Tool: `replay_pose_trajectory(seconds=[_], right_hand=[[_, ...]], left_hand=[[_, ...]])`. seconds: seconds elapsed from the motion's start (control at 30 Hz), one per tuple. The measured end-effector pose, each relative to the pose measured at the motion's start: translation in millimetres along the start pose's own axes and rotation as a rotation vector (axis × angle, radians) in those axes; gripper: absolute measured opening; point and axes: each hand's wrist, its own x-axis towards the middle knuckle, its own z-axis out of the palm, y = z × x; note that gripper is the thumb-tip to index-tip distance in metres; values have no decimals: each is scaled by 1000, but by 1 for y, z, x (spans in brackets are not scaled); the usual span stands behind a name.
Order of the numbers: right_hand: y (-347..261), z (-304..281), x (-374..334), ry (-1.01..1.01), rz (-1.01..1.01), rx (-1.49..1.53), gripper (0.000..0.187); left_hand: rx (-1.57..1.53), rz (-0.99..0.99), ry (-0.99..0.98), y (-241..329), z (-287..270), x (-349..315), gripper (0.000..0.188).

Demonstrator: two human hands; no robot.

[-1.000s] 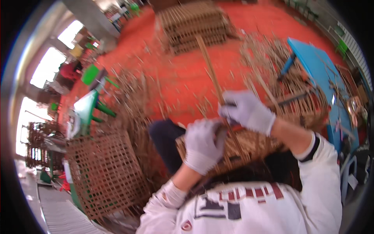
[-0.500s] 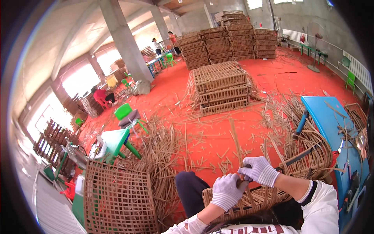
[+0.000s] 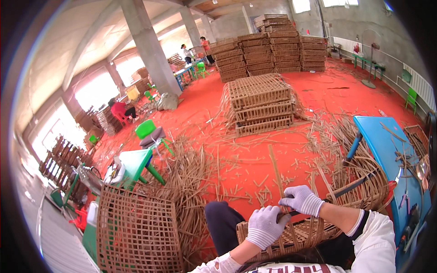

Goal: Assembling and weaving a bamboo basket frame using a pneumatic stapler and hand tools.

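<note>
A half-worked basket [image 3: 359, 193] of brown woven strips lies across my lap, its dark rim band slanting up to the right. Both my hands wear white striped knit gloves and meet at its near-left edge. My left hand [image 3: 265, 226] is closed, thumb against bent fingers, at the base of an upright strip [image 3: 276, 169]. Just beyond it and to the right, my right hand [image 3: 302, 200] pinches the lower end of this same strip. The fingertips partly hide where strip and rim meet.
A woven lattice panel [image 3: 136, 232] stands at left beside a heap of loose strips [image 3: 189, 182]. A blue table [image 3: 380, 136] with tools stands at right. Stacked baskets [image 3: 261, 98] sit ahead. A green table [image 3: 136, 161] is at left; people [image 3: 120, 109] are farther off.
My hands have shifted slightly and now sit a little farther apart at the fingertips. The upright strip stands slightly lower in the picture. The whole view has dipped a little.
</note>
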Motion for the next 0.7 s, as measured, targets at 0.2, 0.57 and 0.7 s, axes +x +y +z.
replay_pose_trajectory(seconds=[0.2, 0.57, 0.7], right_hand=[[3, 0, 7, -30, 34, -16, 32], [10, 12, 1, 59, -69, 106, 27], [15, 5, 4, 127, -148, 113, 27]], left_hand=[[-1, 22, 46, 0, -1, 4, 34], [7, 16, 35, 1, -2, -2, 35], [-49, 54, 106, 0, 6, 11, 31]])
